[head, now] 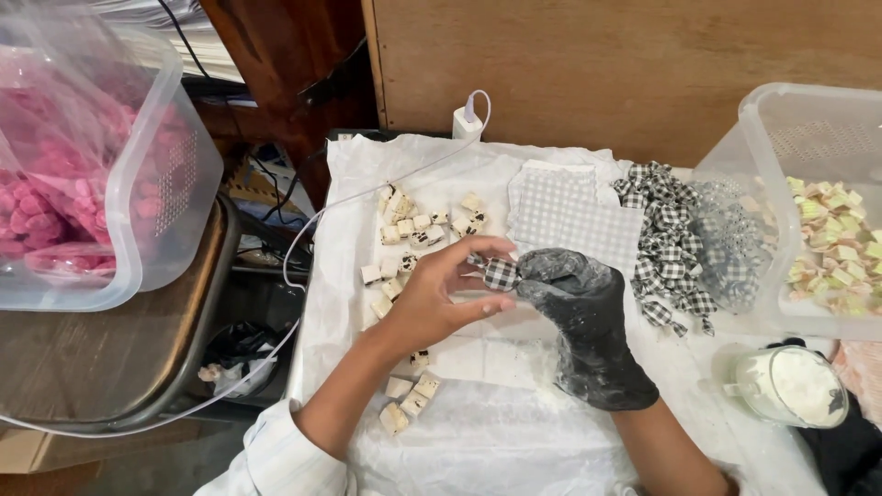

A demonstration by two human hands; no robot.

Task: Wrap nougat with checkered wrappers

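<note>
Your bare left hand (432,298) and gloved right hand (574,294) pinch one checked candy (501,274), twisting its wrapper ends shut.

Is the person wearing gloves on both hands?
No, only the right hand wears a black glove; the left hand is bare.
</note>
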